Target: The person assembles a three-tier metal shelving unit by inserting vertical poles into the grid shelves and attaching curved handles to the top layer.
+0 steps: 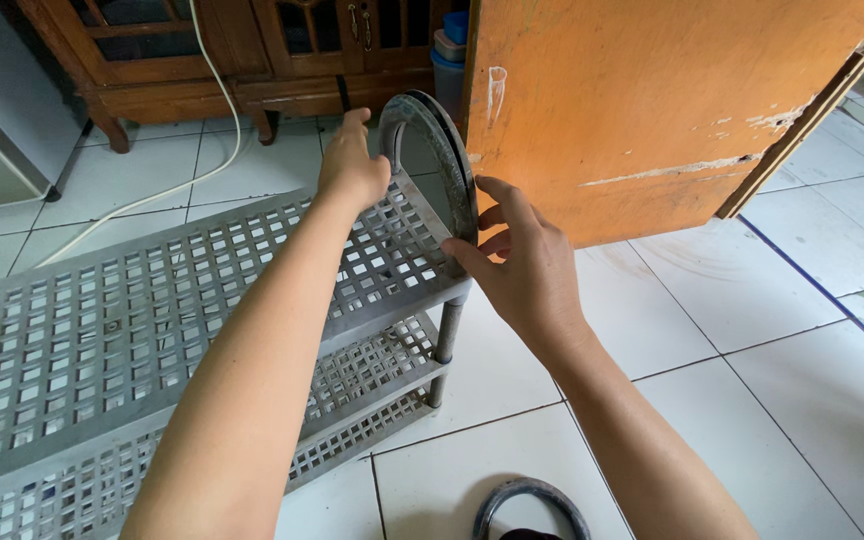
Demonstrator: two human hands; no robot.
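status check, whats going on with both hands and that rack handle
Left hand and right hand both gripping the arched handle at the grey rack end. Orange door close behind it.

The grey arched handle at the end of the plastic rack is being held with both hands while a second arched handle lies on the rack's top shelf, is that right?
Not quite. The head view shows the second arched handle lying on the white tiled floor, not on the rack. The left hand and right hand do hold the upright arched handle.
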